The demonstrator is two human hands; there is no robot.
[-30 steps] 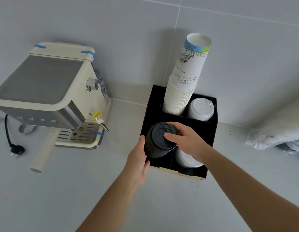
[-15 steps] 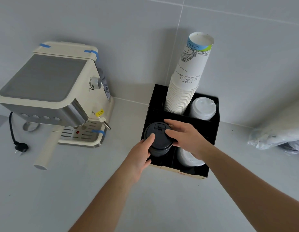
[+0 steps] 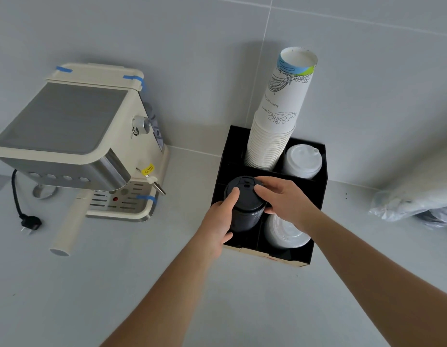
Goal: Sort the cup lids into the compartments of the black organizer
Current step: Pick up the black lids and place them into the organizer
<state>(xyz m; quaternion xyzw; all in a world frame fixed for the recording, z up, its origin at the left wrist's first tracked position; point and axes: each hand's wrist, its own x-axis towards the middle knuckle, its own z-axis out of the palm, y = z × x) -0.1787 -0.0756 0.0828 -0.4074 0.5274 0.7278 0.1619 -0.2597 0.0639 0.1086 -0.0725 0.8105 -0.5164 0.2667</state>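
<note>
The black organizer [image 3: 317,209] stands against the wall with four compartments. A stack of black lids [image 3: 246,209] sits in its front left compartment. My left hand [image 3: 221,221] grips the stack's left side, thumb resting on the top lid. My right hand [image 3: 285,199] holds the stack's right side with fingers over its top. Clear flat lids [image 3: 283,234] lie in the front right compartment, partly hidden by my right wrist. White domed lids [image 3: 302,161] fill the back right compartment. A tall stack of paper cups [image 3: 277,121] rises from the back left one.
A cream espresso machine [image 3: 74,144] stands at the left, its portafilter handle [image 3: 67,226] pointing forward and a black plug [image 3: 29,221] lying beside it. A plastic bag [image 3: 417,199] lies at the right against the wall. The grey counter [image 3: 104,284] spreads in front.
The black lid stack has sunk lower into the front left compartment. My left thumb has moved up onto its top lid, and both hands have followed the stack downward.
</note>
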